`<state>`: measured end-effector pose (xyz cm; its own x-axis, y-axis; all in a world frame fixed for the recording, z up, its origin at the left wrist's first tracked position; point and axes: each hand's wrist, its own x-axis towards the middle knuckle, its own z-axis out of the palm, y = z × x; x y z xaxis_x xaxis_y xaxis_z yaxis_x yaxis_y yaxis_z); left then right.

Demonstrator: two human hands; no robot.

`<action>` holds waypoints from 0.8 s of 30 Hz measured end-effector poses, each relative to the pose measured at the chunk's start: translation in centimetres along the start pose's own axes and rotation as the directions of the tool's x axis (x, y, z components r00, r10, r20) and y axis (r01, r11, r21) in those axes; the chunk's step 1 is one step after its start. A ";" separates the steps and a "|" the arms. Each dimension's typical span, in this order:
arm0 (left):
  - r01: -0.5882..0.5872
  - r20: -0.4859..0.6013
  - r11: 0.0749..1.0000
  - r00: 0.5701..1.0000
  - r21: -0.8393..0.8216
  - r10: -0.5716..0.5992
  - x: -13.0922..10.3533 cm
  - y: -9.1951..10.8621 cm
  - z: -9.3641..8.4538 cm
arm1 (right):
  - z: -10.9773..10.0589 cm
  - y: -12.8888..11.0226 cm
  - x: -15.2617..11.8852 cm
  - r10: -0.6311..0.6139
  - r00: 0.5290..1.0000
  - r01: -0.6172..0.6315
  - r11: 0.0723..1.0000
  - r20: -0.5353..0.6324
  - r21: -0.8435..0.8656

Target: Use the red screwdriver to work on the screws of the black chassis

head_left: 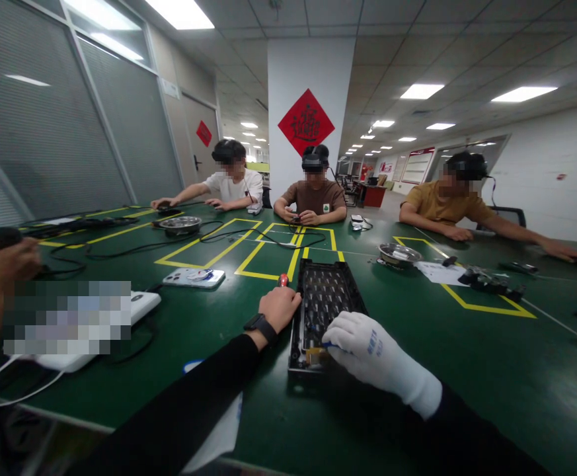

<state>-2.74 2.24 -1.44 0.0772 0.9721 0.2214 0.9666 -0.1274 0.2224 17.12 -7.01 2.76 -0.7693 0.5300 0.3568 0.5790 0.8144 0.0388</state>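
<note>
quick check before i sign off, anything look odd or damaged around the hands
The hands don't match: the right hand wears a white glove, while the left hand is bare. Both are at the same black casing. The orange strip at its near end is too small to judge for damage.

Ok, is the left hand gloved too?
No, the left hand is bare, while the right hand wears a white glove.

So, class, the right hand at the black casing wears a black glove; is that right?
The colour is wrong: the head view shows a white glove on the right hand, which is indeed at the black casing.
</note>
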 end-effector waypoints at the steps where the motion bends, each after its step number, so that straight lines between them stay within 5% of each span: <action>1: -0.003 0.005 1.000 1.000 0.001 0.003 0.0 0.0 -0.1 | -0.1 0.0 0.0 -0.003 1.000 0.003 1.000 0.012 -0.018; 9: -0.041 0.001 0.999 0.999 0.013 0.041 -0.1 -0.2 -0.3 | -0.7 -1.1 0.0 0.002 0.996 0.005 0.996 0.085 -0.089; 18: -0.087 0.021 0.991 0.996 -0.103 0.090 0.0 -0.8 0.3 | -0.6 -0.5 -0.3 0.103 0.990 -0.132 0.914 0.094 0.384; 24: -0.123 0.011 0.985 0.992 -0.125 0.125 0.2 -0.9 0.2 | -0.1 -0.2 -0.6 0.121 0.991 -0.131 0.877 0.051 0.463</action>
<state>-3.55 2.56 -1.83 0.2005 0.9506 0.2371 0.9117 -0.2696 0.3100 17.48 -7.54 2.59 -0.7063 0.6362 0.3104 0.4834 0.7538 -0.4451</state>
